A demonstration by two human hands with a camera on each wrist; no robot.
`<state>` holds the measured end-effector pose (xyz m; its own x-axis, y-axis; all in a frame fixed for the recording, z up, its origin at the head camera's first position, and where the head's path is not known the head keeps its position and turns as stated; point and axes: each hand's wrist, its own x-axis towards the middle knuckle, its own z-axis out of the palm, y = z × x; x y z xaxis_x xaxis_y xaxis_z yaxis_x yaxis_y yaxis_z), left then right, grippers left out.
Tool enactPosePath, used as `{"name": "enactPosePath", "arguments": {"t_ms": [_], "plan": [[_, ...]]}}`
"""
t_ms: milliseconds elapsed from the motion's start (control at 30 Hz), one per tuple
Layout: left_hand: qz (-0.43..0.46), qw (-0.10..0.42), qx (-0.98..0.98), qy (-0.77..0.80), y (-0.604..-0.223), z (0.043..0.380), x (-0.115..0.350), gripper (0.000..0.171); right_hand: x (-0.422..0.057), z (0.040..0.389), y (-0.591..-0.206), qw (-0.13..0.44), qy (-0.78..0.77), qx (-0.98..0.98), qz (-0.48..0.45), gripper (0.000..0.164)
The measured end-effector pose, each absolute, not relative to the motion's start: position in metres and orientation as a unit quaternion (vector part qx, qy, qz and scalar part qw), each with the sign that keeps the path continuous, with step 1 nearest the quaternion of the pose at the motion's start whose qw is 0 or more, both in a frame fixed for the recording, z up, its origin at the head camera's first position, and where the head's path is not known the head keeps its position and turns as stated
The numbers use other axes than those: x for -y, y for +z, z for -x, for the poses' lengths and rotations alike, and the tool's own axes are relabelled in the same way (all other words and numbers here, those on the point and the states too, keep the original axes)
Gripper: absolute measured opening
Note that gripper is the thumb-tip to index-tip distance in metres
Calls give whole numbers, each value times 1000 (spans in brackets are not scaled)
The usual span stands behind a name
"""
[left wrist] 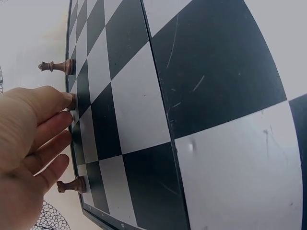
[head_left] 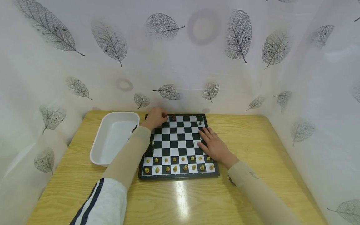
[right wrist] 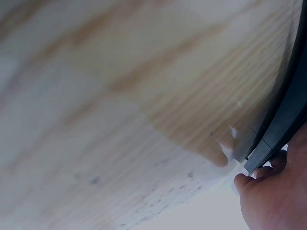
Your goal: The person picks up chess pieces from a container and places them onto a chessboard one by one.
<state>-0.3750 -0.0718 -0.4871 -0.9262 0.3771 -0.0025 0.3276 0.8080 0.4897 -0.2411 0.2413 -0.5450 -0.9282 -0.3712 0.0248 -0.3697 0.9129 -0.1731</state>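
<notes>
My left hand [head_left: 155,118] is at the back left of the chessboard [head_left: 181,136]. In the left wrist view, its thumb and index finger pinch a brown chess piece [left wrist: 72,101] on the back row, mostly hidden by the fingers. A brown queen [left wrist: 56,66] stands to one side of it and a brown rook [left wrist: 73,185] to the other. My right hand [head_left: 217,150] rests with fingers spread over the board's right edge. One dark pawn [head_left: 200,122] stands near the far right corner. Yellow pieces [head_left: 175,168] fill the two near rows.
A white plastic tub [head_left: 113,137] stands left of the board; dark pieces [head_left: 134,128] show at its right side, partly behind the left forearm. The wooden table [head_left: 247,131] meets a leaf-printed curtain [head_left: 180,62] at the back and sides.
</notes>
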Motion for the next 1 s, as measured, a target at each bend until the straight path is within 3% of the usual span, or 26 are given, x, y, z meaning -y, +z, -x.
{"name": "enactPosePath", "arguments": {"t_ms": [333,600,1000], "plan": [[-170,61,-945,274,-485,378,79,29,-241,241,-545,14,-88,-978,189,72],[-184,26,-933,306,-467,381,94,34,-242,242,-545,11,-85,-979,184,72],[-189,-27,-915,356,-436,357,134,34,-241,239,-542,1,-84,-978,191,72]]}}
